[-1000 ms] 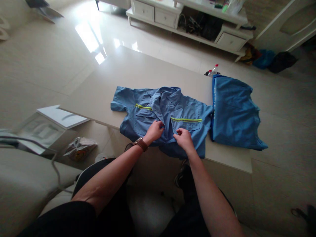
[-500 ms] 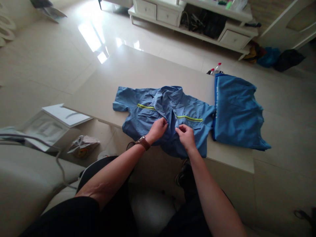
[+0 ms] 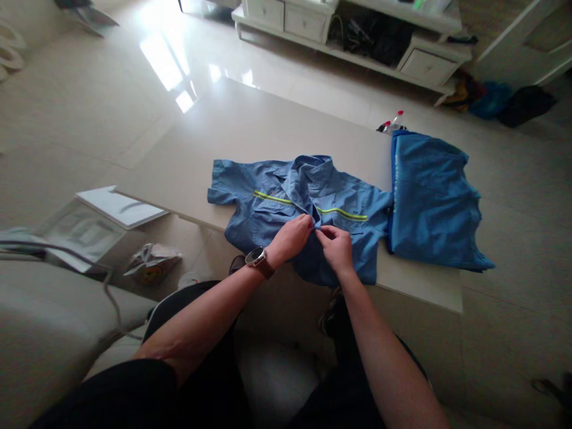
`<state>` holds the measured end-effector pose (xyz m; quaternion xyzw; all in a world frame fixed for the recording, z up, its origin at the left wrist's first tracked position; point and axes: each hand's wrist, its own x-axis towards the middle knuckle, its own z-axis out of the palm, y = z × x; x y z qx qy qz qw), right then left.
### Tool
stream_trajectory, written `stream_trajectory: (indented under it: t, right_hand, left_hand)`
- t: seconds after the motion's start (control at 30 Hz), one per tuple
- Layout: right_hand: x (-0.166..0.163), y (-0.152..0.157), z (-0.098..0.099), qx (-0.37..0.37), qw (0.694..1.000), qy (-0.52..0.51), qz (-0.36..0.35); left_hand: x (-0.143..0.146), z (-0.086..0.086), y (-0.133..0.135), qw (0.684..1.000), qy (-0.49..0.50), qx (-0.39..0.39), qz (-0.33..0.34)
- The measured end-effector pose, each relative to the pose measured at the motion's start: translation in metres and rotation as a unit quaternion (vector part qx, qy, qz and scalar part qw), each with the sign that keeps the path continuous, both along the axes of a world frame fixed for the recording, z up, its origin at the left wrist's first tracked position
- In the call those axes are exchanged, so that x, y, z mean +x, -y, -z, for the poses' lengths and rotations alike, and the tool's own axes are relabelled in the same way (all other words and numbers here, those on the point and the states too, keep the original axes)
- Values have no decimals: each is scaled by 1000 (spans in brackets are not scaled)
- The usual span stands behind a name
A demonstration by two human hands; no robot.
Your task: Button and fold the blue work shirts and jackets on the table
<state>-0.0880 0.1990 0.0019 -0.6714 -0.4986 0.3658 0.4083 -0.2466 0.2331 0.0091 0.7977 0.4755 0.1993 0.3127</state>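
Blue work shirt [image 3: 286, 208] laid flat, front up, at near edge of pale table [image 3: 232, 131], hem draped over edge. Left hand [image 3: 292, 238] and right hand [image 3: 337, 247] met at front placket, fingers pinched narrow on cloth just below yellow stripe. Lower front seemingly closed; upper placket and collar left open. Second blue garment [image 3: 429, 202] folded at right edge. Versus earlier frame: hands shifted up placket, drawn closer together, fabric between them flattened.
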Motion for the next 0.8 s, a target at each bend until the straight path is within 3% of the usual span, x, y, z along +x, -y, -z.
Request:
stream_trajectory:
  t: [0.17,0.37,0.5,0.67,0.8]
  right_hand:
    - [2,-2,3,-10,999,-28,24]
    - [1,-6,8,-72,986,-137,67]
    - [-1,-6,8,-89,975,-194,55]
    - [0,-6,8,-80,981,-175,36]
    - [2,-5,9,-41,992,-120,11]
  left_hand:
    - [-2,-6,-1,1000,8,15,6]
    - [-2,-7,-1,999,-15,28,17]
    - [-1,-9,0,999,-30,23,20]
    - [-1,-6,-1,999,25,18,23]
    - [2,-8,-1,995,90,-43,-24]
